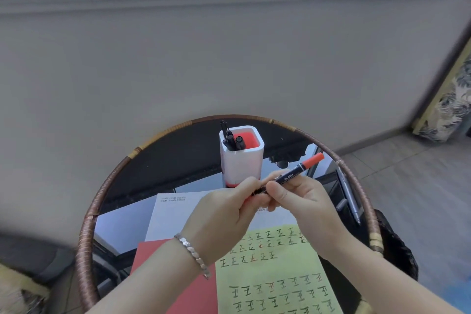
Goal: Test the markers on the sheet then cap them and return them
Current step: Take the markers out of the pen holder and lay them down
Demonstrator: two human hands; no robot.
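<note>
One green sheet; glass table; wall

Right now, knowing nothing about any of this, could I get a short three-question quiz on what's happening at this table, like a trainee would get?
1. True or false: only the left hand holds the marker.
2. Where does the white holder stand? A) on the windowsill; B) on the table, beyond the papers; C) on the floor.
3. Fill in: the marker's end pointing away from the person is ___.

Key: 1 false, the right hand grips it too. 2 B. 3 red.
</note>
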